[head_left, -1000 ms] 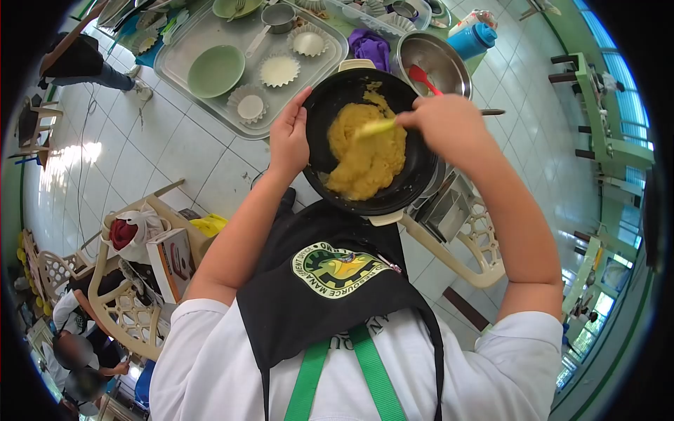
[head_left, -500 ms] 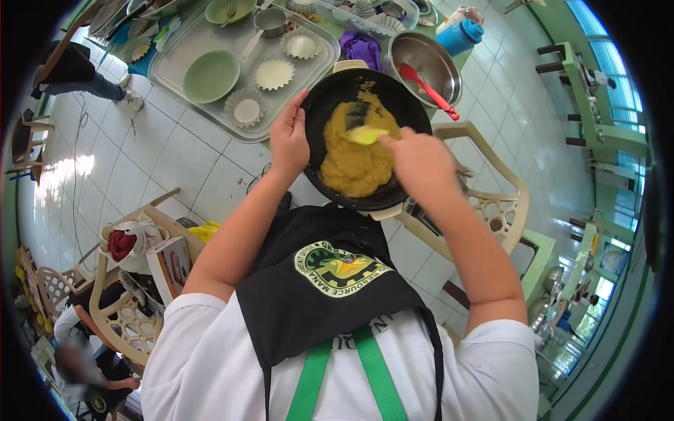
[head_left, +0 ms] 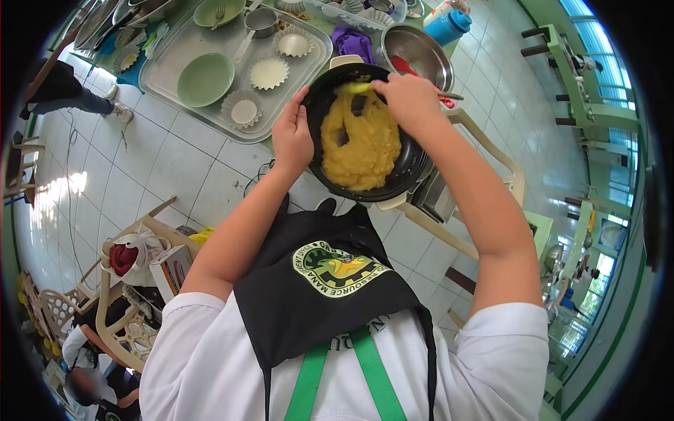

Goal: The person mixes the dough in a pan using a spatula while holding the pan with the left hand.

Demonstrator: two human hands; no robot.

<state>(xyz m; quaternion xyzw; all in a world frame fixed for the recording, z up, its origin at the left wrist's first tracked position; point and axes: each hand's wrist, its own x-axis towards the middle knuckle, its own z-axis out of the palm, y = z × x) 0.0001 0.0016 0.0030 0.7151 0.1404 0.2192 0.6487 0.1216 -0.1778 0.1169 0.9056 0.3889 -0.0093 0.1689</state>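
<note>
Yellow-green, the utensil [head_left: 354,88] gripped in the right hand [head_left: 414,104] has been moved to the far side of the black pan [head_left: 411,165], touched by the left hand [head_left: 292,139], whose grip cannot be told. The mixture [head_left: 363,160] inside is apparently being stirred more widely.

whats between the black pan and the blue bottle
In the head view, a metal mixing bowl with a red spatula in it lies between the black pan and the blue bottle; the right hand, over the pan, is in that stretch too.
</note>
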